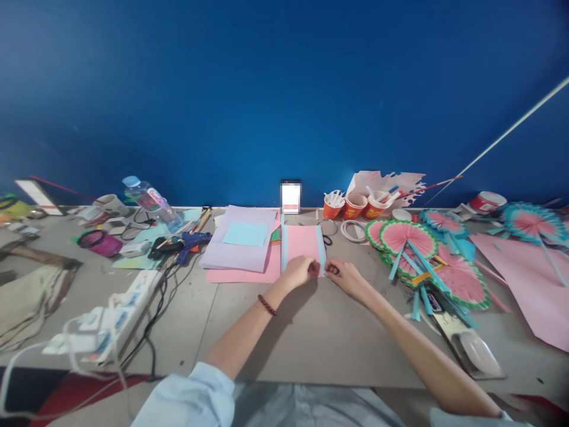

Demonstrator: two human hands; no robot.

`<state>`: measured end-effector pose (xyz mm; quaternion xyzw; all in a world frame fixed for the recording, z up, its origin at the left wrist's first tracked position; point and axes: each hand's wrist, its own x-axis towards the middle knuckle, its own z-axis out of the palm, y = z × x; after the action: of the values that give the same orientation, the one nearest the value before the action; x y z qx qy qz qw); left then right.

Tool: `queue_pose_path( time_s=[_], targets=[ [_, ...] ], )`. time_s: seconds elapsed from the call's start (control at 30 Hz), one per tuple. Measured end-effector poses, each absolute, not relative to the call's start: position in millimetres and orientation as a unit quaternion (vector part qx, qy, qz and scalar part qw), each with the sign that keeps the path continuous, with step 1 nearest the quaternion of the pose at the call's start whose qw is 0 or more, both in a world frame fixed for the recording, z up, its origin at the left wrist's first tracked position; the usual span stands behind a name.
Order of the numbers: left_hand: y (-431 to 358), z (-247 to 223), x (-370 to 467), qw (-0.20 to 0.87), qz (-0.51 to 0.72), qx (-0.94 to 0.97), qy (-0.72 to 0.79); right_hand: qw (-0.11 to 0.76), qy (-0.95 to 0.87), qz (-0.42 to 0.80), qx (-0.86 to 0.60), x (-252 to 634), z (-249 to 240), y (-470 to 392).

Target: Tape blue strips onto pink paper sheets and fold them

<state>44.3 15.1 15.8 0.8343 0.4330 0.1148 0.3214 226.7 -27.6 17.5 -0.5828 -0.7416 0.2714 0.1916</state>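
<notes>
A pink sheet (303,240) with light blue strips along its left and right edges lies on the grey table (249,332) in front of me. My left hand (303,270), a beaded bracelet on its wrist, is over the sheet's lower right part with its fingers pinched together. My right hand (341,274) is at the lower right corner, its fingertips closed at the blue edge strip. The two hands are close but apart. What lies between the fingers of each hand is too small to make out.
Purple paper (213,249) with a blue sheet (246,233) is at left, beside a glue gun (193,240), bottle (153,198) and power strip (128,314). Paper cups (354,206), round paper fans (406,238) and a mouse (480,354) are at right. A phone (291,197) stands at the wall.
</notes>
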Motion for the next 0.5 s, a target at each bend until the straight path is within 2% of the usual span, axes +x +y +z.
queue_pose_path(
  time_s=[0.17, 0.33, 0.5],
  targets=[
    [14, 21, 45, 0.325, 0.115, 0.839, 0.421, 0.227, -0.804, 0.100, -0.541, 220, 1, -47],
    [17, 22, 46, 0.329, 0.104, 0.838, 0.422, 0.126, -0.821, -0.074, -0.553, 206, -9, -70],
    [19, 17, 46, 0.329, 0.104, 0.837, 0.424, 0.069, -0.807, -0.129, -0.572, 191, -3, -88]
  ],
)
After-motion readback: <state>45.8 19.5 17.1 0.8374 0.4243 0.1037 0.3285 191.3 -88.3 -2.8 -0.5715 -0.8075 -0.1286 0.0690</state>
